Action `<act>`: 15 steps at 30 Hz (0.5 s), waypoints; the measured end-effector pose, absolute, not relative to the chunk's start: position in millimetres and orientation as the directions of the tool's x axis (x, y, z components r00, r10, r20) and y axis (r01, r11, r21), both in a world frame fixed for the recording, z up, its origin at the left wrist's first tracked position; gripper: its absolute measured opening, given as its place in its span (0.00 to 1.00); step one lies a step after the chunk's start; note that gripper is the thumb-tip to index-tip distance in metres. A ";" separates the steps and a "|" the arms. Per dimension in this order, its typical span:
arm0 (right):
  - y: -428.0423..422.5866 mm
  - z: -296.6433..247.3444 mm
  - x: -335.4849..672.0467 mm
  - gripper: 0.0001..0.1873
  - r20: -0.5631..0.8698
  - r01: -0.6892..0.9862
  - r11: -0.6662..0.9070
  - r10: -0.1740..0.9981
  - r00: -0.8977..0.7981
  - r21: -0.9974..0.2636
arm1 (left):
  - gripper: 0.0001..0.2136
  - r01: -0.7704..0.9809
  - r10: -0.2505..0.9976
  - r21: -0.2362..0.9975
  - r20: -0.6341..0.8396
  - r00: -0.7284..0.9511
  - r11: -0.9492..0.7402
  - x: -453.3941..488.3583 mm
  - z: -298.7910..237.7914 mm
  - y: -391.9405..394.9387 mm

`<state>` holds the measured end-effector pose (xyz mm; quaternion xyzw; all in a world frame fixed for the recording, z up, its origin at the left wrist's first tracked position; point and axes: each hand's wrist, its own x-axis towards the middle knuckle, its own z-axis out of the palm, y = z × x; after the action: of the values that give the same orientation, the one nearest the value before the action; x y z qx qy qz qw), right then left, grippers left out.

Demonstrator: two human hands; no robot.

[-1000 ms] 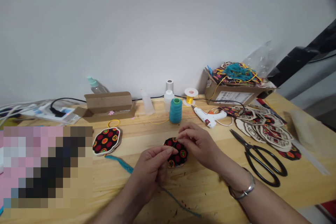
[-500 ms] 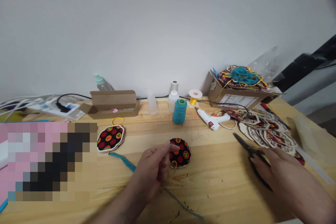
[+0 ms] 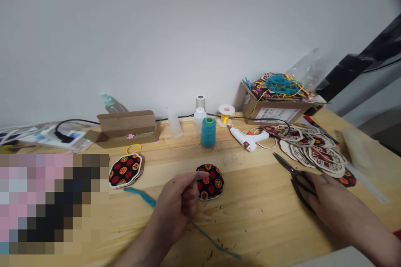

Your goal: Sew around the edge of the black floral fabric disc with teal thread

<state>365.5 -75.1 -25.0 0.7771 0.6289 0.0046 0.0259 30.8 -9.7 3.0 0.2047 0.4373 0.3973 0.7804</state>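
My left hand [image 3: 175, 202] is closed in a pinch on a strand of teal thread [image 3: 216, 245], whose loose tail trails over the wood toward me. Just beyond those fingertips lies a round fabric-covered piece [image 3: 213, 183], black with red and orange flowers; my fingers overlap its left side. Over on the right, my right hand [image 3: 335, 202] is wrapped around the black handles of a pair of scissors [image 3: 285, 163], their blades pointing away and to the left, low over the table. A teal tassel [image 3: 140, 197] comes from beneath a stack of patterned pieces [image 3: 125, 171] at the left.
Along the wall stand an open cardboard box [image 3: 125, 123], a teal thread cone [image 3: 208, 133], a yellow cord spool [image 3: 226, 110] and a white glue gun [image 3: 249, 138]. A carton [image 3: 275, 110] holds tasselled pieces; cut-out pieces [image 3: 326, 158] lie before it. A blurred patch covers the lower left.
The whole view has shifted slightly, so things on the table appear further left. Both hands keep their grips, on the thread and the scissors.
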 end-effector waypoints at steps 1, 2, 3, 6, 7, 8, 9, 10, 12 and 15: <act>-75.3 -24.6 366.0 0.14 -0.032 0.975 -0.220 0.975 0.221 0.037 | 0.10 -0.423 0.812 0.692 -0.506 0.292 0.584 31.1 2.4 -10.4; -76.0 -23.6 366.6 0.14 -0.032 0.973 -0.228 0.973 0.229 0.028 | 0.10 -0.411 0.821 0.711 -0.495 0.286 0.571 31.1 2.0 -11.3; -77.1 -21.8 367.3 0.15 -0.022 0.971 -0.238 0.971 0.238 0.022 | 0.10 -0.401 0.827 0.724 -0.486 0.281 0.561 30.9 1.8 -12.2; -81.7 -11.3 367.8 0.17 0.062 0.955 -0.297 0.953 0.296 0.023 | 0.10 -0.389 0.836 0.741 -0.473 0.278 0.548 30.3 1.6 -14.4; -82.8 -6.2 366.2 0.16 0.095 0.949 -0.314 0.945 0.313 0.000 | 0.10 -0.385 0.838 0.744 -0.469 0.279 0.545 30.3 1.4 -14.7; -83.2 -0.4 362.9 0.16 0.118 0.949 -0.311 0.941 0.316 -0.053 | 0.10 -0.382 0.840 0.749 -0.465 0.280 0.542 30.5 1.1 -14.7; -82.8 5.7 357.6 0.16 0.132 0.950 -0.283 0.945 0.300 -0.136 | 0.10 -0.377 0.842 0.754 -0.461 0.280 0.538 31.0 0.8 -14.4; -81.6 11.9 350.0 0.16 0.140 0.943 -0.227 0.954 0.265 -0.243 | 0.10 -0.369 0.843 0.759 -0.459 0.280 0.536 31.6 0.3 -14.0; -76.8 24.2 328.9 0.16 0.131 0.879 -0.070 0.980 0.148 -0.473 | 0.10 -0.350 0.845 0.770 -0.462 0.271 0.533 33.0 -0.7 -13.1; -64.5 41.7 290.4 0.12 0.039 0.717 0.094 0.995 -0.093 -0.691 | 0.10 -0.337 0.847 0.778 -0.472 0.245 0.531 34.6 -2.2 -12.5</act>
<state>290.4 -64.5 41.7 0.6194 0.6909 -0.2629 -0.2641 34.6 -12.5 -2.2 0.2733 0.4666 0.4000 0.7400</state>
